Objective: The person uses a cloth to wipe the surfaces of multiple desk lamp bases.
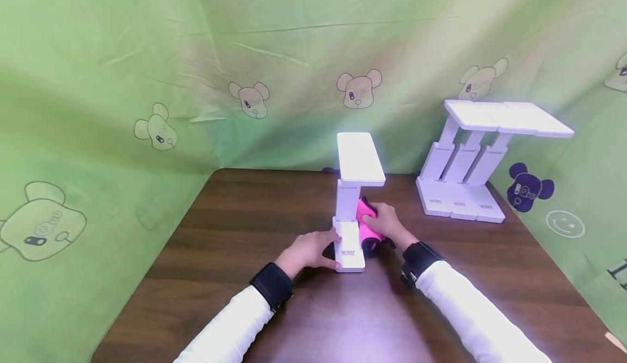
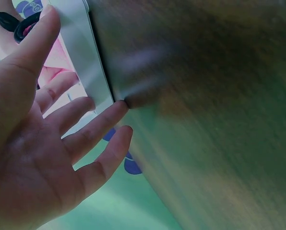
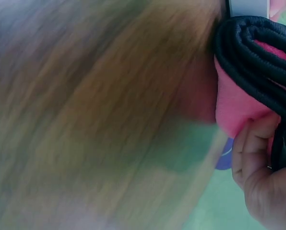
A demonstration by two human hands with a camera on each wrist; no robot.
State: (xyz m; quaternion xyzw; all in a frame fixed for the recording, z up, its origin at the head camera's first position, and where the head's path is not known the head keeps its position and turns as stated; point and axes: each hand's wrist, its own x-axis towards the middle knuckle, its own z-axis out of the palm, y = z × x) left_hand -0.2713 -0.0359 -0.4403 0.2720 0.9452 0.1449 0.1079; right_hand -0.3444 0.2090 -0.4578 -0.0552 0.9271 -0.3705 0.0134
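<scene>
A white stand point(image 1: 349, 238) with a flat base, an upright post and a flat top panel stands on the brown table. My left hand point(image 1: 309, 248) touches the left side of its base; in the left wrist view the fingers point(image 2: 92, 134) are spread and the thumb lies along the stand's edge. Right beside the stand is a folded pink cloth with black edging point(image 3: 236, 98), partly behind the stand in the head view. My right hand point(image 1: 384, 220) grips this cloth, its fingers curled against the pink side in the right wrist view.
Several matching white stands point(image 1: 460, 200) stand side by side at the table's back right. A green curtain point(image 1: 294, 36) printed with bear heads hangs behind and along both sides of the wooden table point(image 1: 220, 232).
</scene>
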